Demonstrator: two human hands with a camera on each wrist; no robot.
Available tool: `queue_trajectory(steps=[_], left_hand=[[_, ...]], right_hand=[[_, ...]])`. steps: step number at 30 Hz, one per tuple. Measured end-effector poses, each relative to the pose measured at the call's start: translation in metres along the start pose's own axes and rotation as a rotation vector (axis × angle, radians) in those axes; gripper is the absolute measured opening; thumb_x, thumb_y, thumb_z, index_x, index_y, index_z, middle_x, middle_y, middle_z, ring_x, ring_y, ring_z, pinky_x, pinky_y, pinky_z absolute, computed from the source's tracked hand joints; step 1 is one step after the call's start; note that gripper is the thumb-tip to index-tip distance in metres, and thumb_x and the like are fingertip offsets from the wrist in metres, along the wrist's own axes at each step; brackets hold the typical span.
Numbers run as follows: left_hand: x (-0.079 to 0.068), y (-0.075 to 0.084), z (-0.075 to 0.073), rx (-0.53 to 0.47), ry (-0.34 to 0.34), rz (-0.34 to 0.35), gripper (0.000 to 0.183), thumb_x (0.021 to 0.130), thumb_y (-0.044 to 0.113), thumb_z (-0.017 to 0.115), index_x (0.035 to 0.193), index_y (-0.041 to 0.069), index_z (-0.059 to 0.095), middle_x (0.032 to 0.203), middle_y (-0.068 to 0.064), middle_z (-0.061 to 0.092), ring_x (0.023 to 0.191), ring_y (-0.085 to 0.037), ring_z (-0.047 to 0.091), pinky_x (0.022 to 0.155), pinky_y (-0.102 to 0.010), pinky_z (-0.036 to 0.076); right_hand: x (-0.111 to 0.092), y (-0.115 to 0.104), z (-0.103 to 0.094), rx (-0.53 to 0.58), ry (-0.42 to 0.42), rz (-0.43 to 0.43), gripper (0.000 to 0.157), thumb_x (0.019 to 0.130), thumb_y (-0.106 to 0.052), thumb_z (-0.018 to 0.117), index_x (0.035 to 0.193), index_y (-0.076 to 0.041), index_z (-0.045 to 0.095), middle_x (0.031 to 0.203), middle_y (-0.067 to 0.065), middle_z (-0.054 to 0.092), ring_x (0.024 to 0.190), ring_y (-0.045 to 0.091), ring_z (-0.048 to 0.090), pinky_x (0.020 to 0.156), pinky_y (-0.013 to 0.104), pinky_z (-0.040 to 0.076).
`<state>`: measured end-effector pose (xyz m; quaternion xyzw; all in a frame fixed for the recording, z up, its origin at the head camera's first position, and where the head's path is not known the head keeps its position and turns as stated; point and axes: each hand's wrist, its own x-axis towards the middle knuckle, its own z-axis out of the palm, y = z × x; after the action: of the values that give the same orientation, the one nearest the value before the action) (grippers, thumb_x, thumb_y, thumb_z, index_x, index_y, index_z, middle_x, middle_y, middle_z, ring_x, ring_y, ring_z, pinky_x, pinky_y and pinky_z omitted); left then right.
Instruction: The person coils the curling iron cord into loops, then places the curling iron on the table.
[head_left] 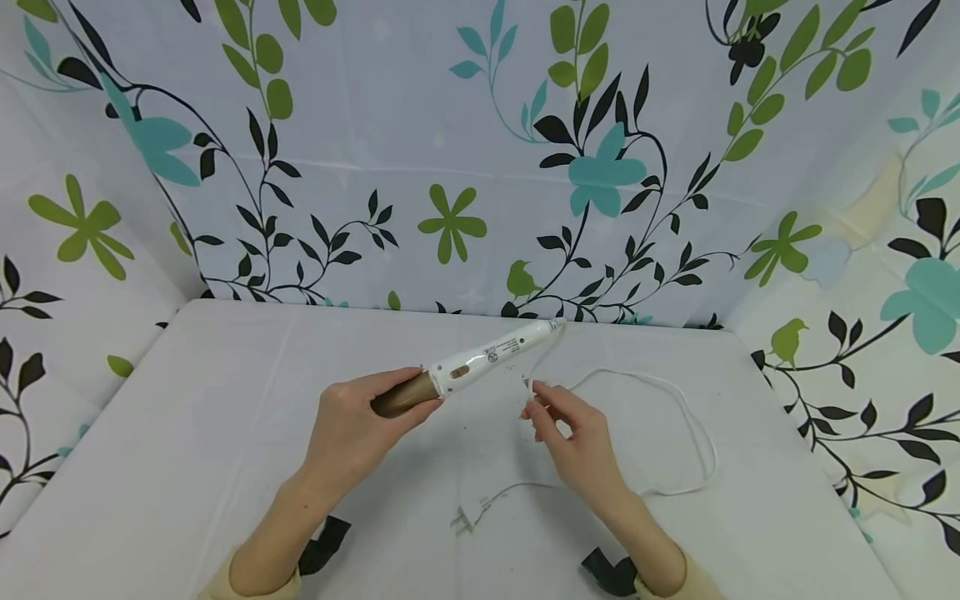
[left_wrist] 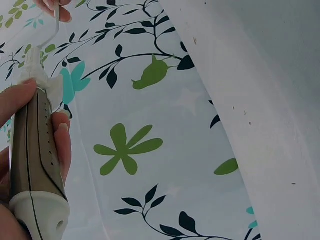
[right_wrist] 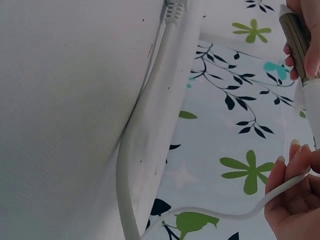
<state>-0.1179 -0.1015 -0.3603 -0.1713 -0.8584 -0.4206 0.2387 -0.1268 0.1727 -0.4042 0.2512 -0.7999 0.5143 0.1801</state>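
Note:
My left hand (head_left: 348, 421) grips a white and gold hair styling iron (head_left: 491, 357) around its gold part. The white part with a small switch and a printed label points up to the right, above the table. From its far end a thin white cord (head_left: 645, 377) hangs down. My right hand (head_left: 581, 437) pinches that cord between thumb and fingers, a little below the iron's end. In the left wrist view, dots line the iron's gold side (left_wrist: 30, 145), with white pieces at both ends. The right wrist view shows the cord (right_wrist: 281, 189) running through the right fingers.
The cord loops over the white table (head_left: 225, 467) to the right, passes under my right forearm, and ends in a two-pin plug (head_left: 463, 521) near the front middle. Patterned cloth with leaves and flowers (head_left: 360, 150) hangs behind and at both sides of the table.

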Motion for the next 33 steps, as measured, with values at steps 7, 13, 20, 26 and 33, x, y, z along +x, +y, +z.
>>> queue_trajectory(steps=[7,13,20,26,33], left_hand=[[-0.001,-0.004,0.001,0.122,-0.053,0.0,0.037,0.072,0.017,0.091,0.104,0.007,0.077,0.095,-0.005,0.077,0.076,-0.017,0.072,0.062,-0.032,0.055],[-0.002,-0.006,0.001,0.204,-0.122,0.069,0.038,0.07,0.017,0.092,0.104,0.009,0.078,0.095,-0.003,0.077,0.08,-0.016,0.073,0.066,-0.032,0.055],[0.0,-0.009,0.002,0.194,-0.143,0.273,0.033,0.068,0.015,0.093,0.097,0.011,0.078,0.088,0.003,0.077,0.07,-0.006,0.068,0.06,-0.022,0.052],[0.001,-0.013,0.002,0.162,-0.155,0.411,0.033,0.067,0.012,0.092,0.096,0.011,0.076,0.087,0.003,0.076,0.071,-0.005,0.068,0.062,-0.021,0.053],[0.003,-0.014,0.002,0.138,-0.15,0.484,0.034,0.067,0.012,0.09,0.098,0.009,0.075,0.088,0.001,0.076,0.071,-0.007,0.069,0.061,-0.022,0.054]], right_hand=[[0.001,-0.004,-0.001,-0.278,-0.111,-0.229,0.022,0.092,0.007,0.063,0.112,0.002,0.07,0.08,-0.003,0.062,0.063,0.0,0.047,0.056,0.01,0.04],[0.003,-0.01,-0.011,-0.412,-0.226,-0.317,0.015,0.089,0.003,0.07,0.103,0.001,0.071,0.076,-0.005,0.055,0.062,0.0,0.043,0.055,0.008,0.036],[0.008,-0.014,-0.029,-0.394,-0.242,-0.423,0.006,0.094,-0.008,0.069,0.096,-0.005,0.073,0.079,-0.004,0.06,0.068,0.005,0.049,0.06,0.012,0.041],[0.011,-0.018,-0.04,-0.305,-0.195,-0.471,0.025,0.103,-0.022,0.055,0.096,-0.004,0.072,0.092,0.001,0.066,0.078,0.01,0.056,0.07,0.018,0.046],[0.021,-0.021,-0.045,-0.246,-0.033,-0.621,0.021,0.099,-0.019,0.064,0.092,-0.002,0.074,0.086,0.004,0.068,0.072,0.013,0.055,0.065,0.019,0.044]])
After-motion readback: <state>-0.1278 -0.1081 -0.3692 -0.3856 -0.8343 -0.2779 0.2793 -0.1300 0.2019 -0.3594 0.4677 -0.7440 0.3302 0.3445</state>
